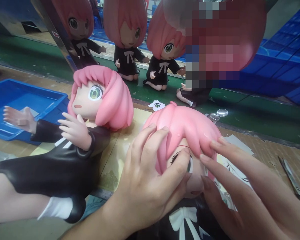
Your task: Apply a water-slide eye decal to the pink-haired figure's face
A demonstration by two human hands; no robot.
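A pink-haired doll figure (182,126) lies face up before me, with a black dress and a white bow (183,218). My left hand (150,173) grips its head: fingertips rest on the hair while the thumb presses beside one eye (176,161), partly covering it. On the other side, my right hand (235,186) is open, its fingers stretched out and their tips touching the hair fringe and the side of the face. Part of the face is hidden behind both hands. A similar figure (102,96) lies to the left, its green eye (95,93) visible.
Beyond the wooden table (267,150) several kneeling figures (130,56) stand on a green surface. A blue tray (27,90) is at the left. Scissors (291,178) lie at the right edge. An eye cut-out (157,105) and clear discs (222,112) sit behind the head.
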